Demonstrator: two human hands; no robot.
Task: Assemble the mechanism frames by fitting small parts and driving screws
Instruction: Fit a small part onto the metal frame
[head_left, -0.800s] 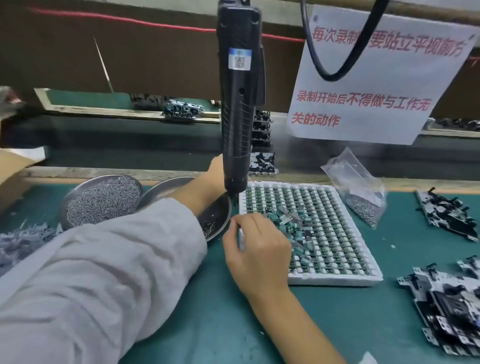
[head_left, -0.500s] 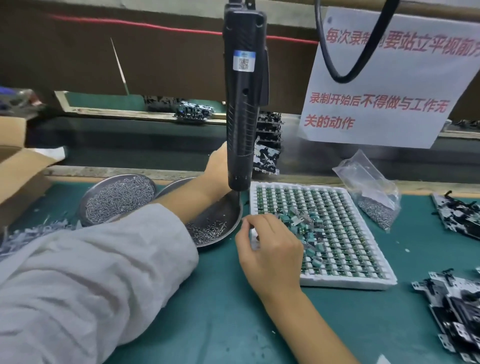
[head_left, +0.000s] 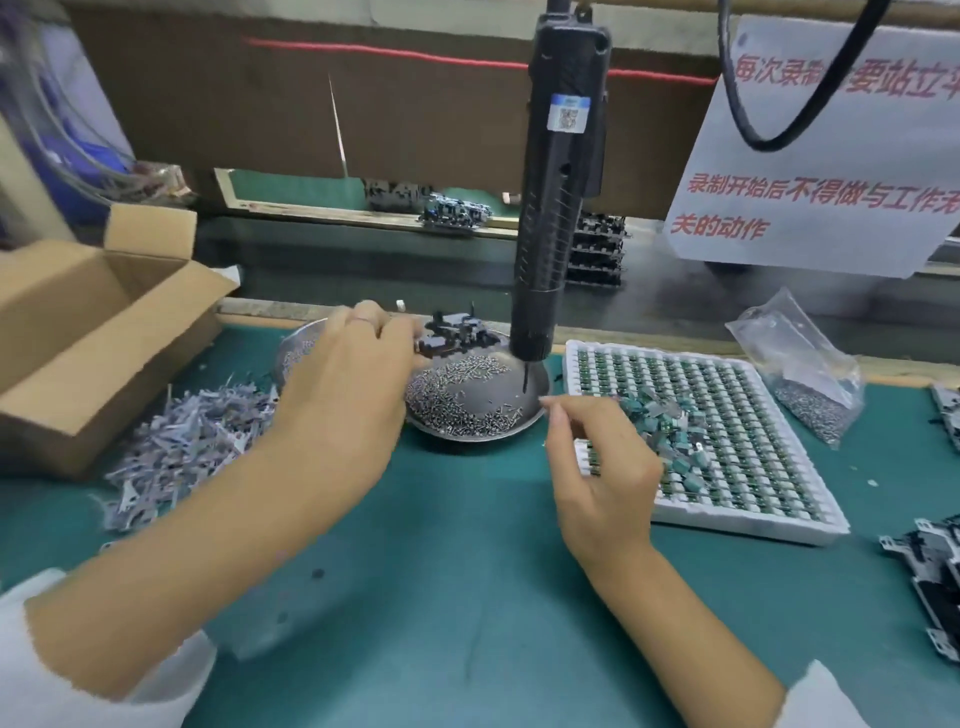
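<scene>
The left hand grips a black frame above the screw dish, its length running sideways toward the right hand, which pinches a small part beside the parts tray.

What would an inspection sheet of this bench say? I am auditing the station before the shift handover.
Surface: green bench mat, small specks on it.
Job's things: black mechanism frame above the round metal dish of screws; white tray of small green parts; more black frames at the right edge.
Clutter: heap of grey metal strips; open cardboard box; clear plastic bag of screws.
Hands: left hand grips the frame; right hand pinches something too small to identify, fingers curled.
Cables: black cable loop hanging top right.
Surroundings: black hanging electric screwdriver; white paper notice with red writing.
</scene>
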